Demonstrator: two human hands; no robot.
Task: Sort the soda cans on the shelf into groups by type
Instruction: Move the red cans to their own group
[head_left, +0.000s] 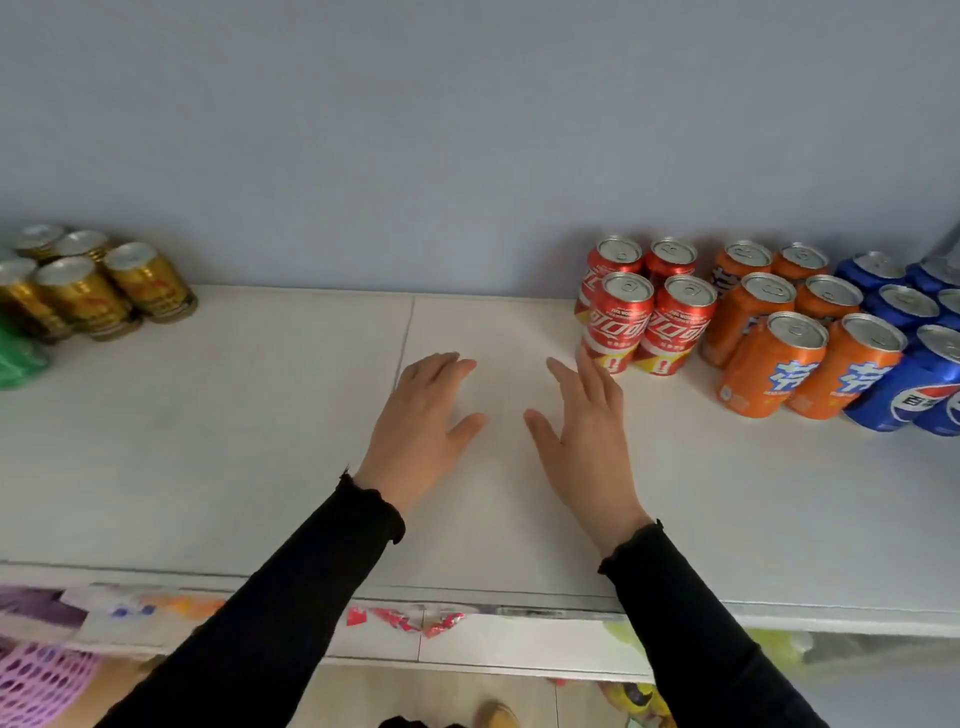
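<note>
On the white shelf (208, 441) the cans stand in groups. Several gold cans (83, 296) cluster at the far left against the wall. At the right stand several red cola cans (647, 306), then several orange soda cans (789, 338), then several blue cola cans (914, 338) at the right edge. My left hand (421, 421) and my right hand (587, 431) hover over the bare middle of the shelf, palms down, fingers spread, holding nothing. My right fingertips are close to the front red can without clearly touching it.
A green object (18, 358) sits at the left edge in front of the gold cans. A blue-grey wall (415, 130) backs the shelf. Below the shelf's front edge lie colourful packages (410, 621) and a pink mesh basket (41, 686).
</note>
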